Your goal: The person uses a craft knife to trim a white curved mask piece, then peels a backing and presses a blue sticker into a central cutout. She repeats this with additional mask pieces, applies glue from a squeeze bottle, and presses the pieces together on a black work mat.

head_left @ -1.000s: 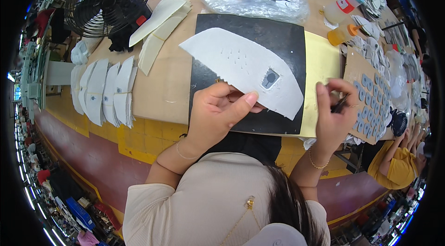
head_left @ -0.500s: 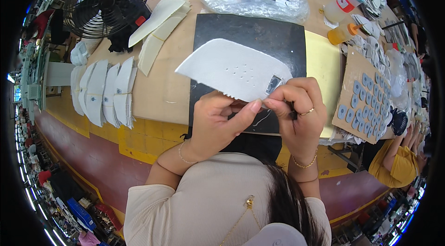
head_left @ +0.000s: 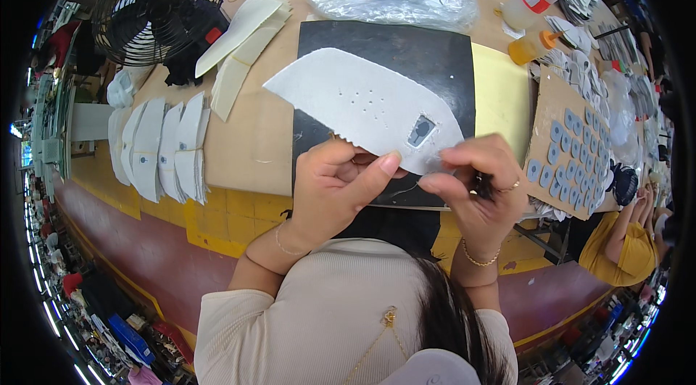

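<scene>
A white shoe upper panel [head_left: 362, 98], with a toothed lower edge, small punched holes and a framed window over a grey patch [head_left: 420, 131], is tilted up in front of me. My left hand [head_left: 344, 178] pinches its lower edge, thumb on top and the other fingers underneath. Beside the panel's right corner, my right hand [head_left: 482, 178] has its thumb and forefinger apart; the forefinger is close to the edge, and I cannot tell whether it touches. Beneath lies a black mat [head_left: 395, 40]. A thin thread [head_left: 407, 189] shows below the panel.
Bundled white panels [head_left: 152, 149] and a black fan [head_left: 163, 4] stand left. At the back is a plastic bag [head_left: 319, 4] of small cut pieces. To the right are two bottles [head_left: 533, 4], yellow sheet [head_left: 500, 88] and cardboard [head_left: 544, 113] carrying grey patches. A co-worker's yellow sleeve [head_left: 627, 258] shows far right.
My right hand has let go of the panel's corner and moved right, its fingers parting. The panel has shifted slightly left and up, uncovering the window. My left hand keeps its pinch.
</scene>
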Motion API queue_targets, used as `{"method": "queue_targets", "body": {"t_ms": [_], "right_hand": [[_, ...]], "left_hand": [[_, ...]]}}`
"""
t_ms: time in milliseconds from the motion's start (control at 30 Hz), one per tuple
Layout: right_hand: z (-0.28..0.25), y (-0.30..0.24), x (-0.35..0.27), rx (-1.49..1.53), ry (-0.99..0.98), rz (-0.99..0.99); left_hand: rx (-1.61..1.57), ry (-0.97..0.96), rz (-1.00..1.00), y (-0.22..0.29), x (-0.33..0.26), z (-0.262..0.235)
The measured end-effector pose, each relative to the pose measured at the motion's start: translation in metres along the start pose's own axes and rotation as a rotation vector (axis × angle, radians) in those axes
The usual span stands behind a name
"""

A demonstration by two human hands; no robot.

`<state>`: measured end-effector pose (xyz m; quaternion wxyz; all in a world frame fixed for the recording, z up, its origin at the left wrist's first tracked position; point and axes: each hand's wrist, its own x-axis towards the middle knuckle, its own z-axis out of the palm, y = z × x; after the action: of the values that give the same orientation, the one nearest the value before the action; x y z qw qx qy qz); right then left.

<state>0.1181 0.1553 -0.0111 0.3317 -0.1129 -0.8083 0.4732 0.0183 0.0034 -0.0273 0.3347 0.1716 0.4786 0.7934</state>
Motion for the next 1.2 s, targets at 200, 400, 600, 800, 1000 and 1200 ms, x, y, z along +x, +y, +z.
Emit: {"method": "queue_targets", "body": {"t_ms": [200, 400, 600, 800, 1000, 1200], "right_hand": [[0.007, 0.006, 0.01, -0.073, -0.048, -0.116], [-0.004, 0.003, -0.005, 0.328, 0.076, 0.063], [-0.019, -0.006, -0.008, 0.338, -0.023, -0.032], [0.006, 0.001, 0.0, 0.042, 0.009, -0.082], [0.011, -0.002, 0.006, 0.042, -0.054, -0.032], [0.011, 0.0, 0.007, 0.059, -0.05, -0.019]], "left_hand": [[0.091, -0.053, 0.076, -0.002, -0.004, -0.001], [-0.058, 0.06, -0.039, 0.002, 0.0, -0.001], [-0.012, 0.064, 0.008, 0.002, 0.0, 0.004], [0.275, -0.009, 0.119, 0.003, -0.003, 0.002], [0.438, -0.03, 0.214, 0.004, -0.003, -0.004], [0.435, -0.09, 0.23, 0.005, -0.003, -0.007]]}}
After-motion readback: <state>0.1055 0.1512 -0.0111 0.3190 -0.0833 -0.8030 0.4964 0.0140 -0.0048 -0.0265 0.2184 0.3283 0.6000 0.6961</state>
